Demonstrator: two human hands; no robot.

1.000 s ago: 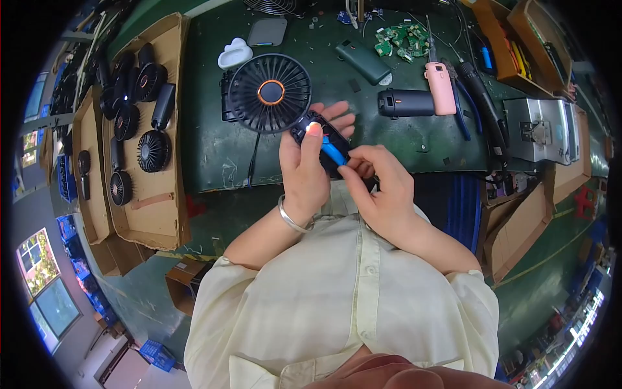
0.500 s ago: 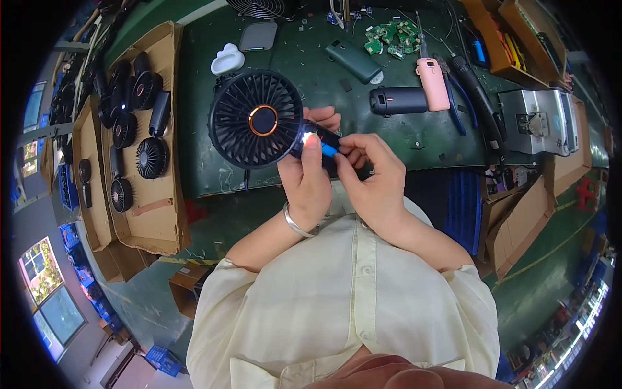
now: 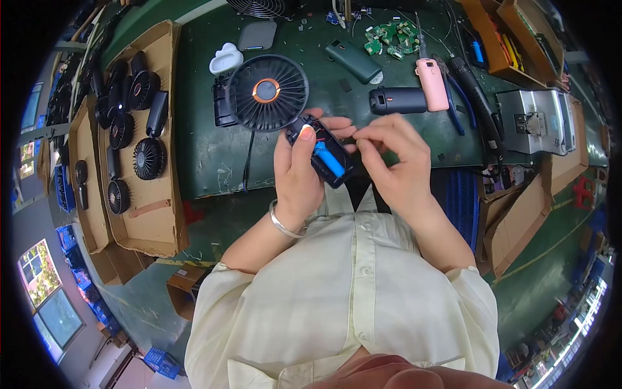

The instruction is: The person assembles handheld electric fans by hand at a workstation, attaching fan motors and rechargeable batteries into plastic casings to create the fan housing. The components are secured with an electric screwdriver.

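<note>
The left hand (image 3: 299,174) is holding the fan (image 3: 278,104); the right hand (image 3: 400,154), pinching narrowly, contents unclear, is leaving the battery (image 3: 329,159) lying exposed to its left.

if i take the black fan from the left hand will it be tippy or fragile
The black fan may tip grille-first, since its round grille is much wider than its handle. That thin-ribbed grille could crack if squeezed. The blue cylinder might shift if jolted, as the handle's inside lies uncovered.

Fan handle (image 3: 339,148) — part hidden; grille (image 3: 257,7) — cropped
</note>
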